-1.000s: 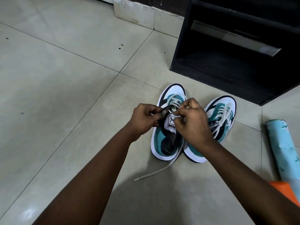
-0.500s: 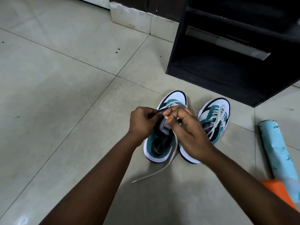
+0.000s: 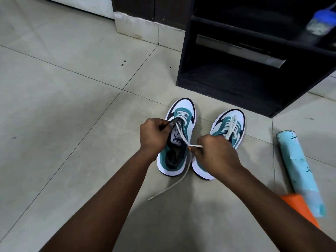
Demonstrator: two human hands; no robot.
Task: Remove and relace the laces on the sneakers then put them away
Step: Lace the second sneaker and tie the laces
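Since half a second ago my right hand (image 3: pixel 216 157) has drawn back from the tongue toward me and to the right, pulling a stretch of lace (image 3: pixel 183 139) taut out of the upper eyelets; the left hand (image 3: pixel 154 134) has stayed on the shoe.

Going by size: the tiled floor (image 3: pixel 63 106) carries everything. A black shelf unit (image 3: pixel 254 60) stands open at the far right, and I judge that is where the pair ends up. A pale blue roll (image 3: pixel 298 170) lies near the right edge with something orange (image 3: pixel 300 210) at its near end.

Both sneakers sit side by side on the floor just in front of the shelf unit. The right sneaker (image 3: pixel 229 128) looks fully laced. The left sneaker (image 3: pixel 179 139) is laced only across its lower eyelets. My left hand grips its tongue and collar, fingers curled round the edge. My right thumb and fingers pinch the lace near its tip. The lace's other end (image 3: pixel 169 186) trails loose over the floor toward me.

I judge this is mid-relacing of the left sneaker. Next I'd need to steer the pinched tip into the next free eyelet while the left hand keeps the upper steady.
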